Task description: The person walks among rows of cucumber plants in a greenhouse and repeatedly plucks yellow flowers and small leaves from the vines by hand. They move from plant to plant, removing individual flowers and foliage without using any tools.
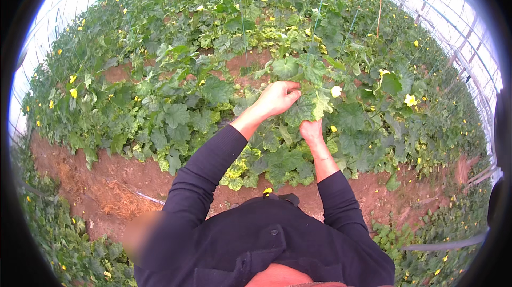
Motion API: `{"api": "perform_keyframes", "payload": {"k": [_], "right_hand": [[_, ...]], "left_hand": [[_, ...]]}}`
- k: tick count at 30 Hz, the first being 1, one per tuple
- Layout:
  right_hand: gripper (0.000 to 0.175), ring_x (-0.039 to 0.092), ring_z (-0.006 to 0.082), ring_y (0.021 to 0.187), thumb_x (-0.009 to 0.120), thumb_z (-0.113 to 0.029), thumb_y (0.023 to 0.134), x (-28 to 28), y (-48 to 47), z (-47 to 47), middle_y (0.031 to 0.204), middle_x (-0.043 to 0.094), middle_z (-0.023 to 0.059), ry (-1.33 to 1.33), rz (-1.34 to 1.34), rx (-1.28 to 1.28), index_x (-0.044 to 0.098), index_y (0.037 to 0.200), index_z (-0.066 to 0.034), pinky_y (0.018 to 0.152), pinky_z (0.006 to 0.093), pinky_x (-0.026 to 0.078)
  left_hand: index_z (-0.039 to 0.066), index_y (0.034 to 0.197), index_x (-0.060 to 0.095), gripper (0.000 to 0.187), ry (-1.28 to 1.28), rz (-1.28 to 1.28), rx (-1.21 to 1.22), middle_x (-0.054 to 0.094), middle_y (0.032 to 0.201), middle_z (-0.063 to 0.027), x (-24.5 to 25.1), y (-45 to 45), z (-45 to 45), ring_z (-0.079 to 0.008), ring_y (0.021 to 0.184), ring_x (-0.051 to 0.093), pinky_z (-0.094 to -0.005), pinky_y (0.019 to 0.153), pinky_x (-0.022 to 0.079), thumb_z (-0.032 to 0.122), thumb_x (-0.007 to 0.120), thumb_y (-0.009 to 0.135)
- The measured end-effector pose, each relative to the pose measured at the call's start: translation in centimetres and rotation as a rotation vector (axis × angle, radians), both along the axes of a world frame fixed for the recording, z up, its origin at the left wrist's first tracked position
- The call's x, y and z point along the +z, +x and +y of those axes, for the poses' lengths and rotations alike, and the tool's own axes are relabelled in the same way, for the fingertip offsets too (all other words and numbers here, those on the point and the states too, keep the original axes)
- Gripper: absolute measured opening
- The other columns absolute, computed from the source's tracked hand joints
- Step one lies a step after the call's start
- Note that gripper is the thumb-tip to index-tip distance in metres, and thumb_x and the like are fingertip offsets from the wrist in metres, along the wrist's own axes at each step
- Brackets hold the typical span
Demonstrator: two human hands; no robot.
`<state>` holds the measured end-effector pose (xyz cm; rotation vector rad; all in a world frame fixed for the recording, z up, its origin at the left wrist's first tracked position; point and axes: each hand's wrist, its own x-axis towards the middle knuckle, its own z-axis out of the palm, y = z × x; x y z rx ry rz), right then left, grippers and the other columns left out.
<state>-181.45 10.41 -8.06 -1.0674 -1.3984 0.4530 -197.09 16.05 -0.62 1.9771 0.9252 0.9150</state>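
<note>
Leafy vines with yellow flowers fill the bed before me. My left hand is at the upper part of a vine, its fingers bent close to a stem below a round green leaf; whether it grips the stem does not show. Lower and to the right, my right hand reaches in under a large lobed leaf with a pale yellowish edge, which hides its fingers. A pale yellow flower is just right of that leaf. A green string runs down to the vine from above.
Several more strings and an orange-brown cord hang over the plants. A strip of bare reddish soil with dry straw runs by my feet. Curved greenhouse framing rises at the sides. A grey pipe lies at lower right.
</note>
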Motion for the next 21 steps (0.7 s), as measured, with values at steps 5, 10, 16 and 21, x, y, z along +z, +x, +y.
{"api": "perform_keyframes", "payload": {"k": [5, 10, 16, 21], "right_hand": [[0.032, 0.062, 0.0219, 0.101, 0.061, -0.001, 0.085, 0.3, 0.4, -0.2, 0.111, 0.066, 0.0102, -0.006, 0.142, 0.059, 0.059, 0.117, 0.0013, 0.088, 0.0345, 0.050], [0.040, 0.062, 0.0221, 0.102, 0.069, -0.003, 0.080, 0.0, 1.4, -0.2, 0.111, 0.066, 0.0103, -0.061, 0.038, 0.050, 0.058, 0.117, 0.0014, 0.088, 0.0348, 0.050], [0.053, 0.059, 0.0255, 0.112, 0.075, -0.005, 0.075, -0.8, 2.9, -1.1, 0.122, 0.063, 0.0093, -0.189, -0.176, -0.096, 0.056, 0.125, -0.0009, 0.098, 0.0362, 0.046], [0.059, 0.058, 0.0233, 0.111, 0.065, 0.008, 0.073, -1.7, 3.5, -0.8, 0.126, 0.060, 0.0086, -0.224, 0.106, -0.045, 0.053, 0.130, -0.0001, 0.095, 0.0329, 0.046]], "left_hand": [[-0.006, 0.125, 0.061, 0.040, -0.143, -0.203, -0.105, 0.071, 0.112, -0.0119, -1.6, 0.2, 0.4, -0.0126, 0.101, 0.064, -0.0292, 0.089, 0.050, 0.022, 0.063, 0.096], [-0.004, 0.125, 0.062, 0.041, -0.158, -0.234, -0.061, 0.071, 0.110, -0.0134, -1.5, 0.8, -0.1, -0.0125, 0.099, 0.065, -0.0286, 0.087, 0.051, 0.022, 0.065, 0.094], [-0.002, 0.123, 0.064, 0.038, -0.046, -0.171, 0.054, 0.072, 0.110, -0.0148, -1.2, 2.0, -1.4, -0.0167, 0.099, 0.067, -0.0312, 0.088, 0.053, 0.022, 0.066, 0.093], [0.000, 0.124, 0.063, 0.038, 0.223, -0.155, 0.190, 0.067, 0.116, -0.0207, -1.9, 3.6, -3.8, -0.0325, 0.107, 0.066, -0.0388, 0.092, 0.052, 0.026, 0.058, 0.096]]}}
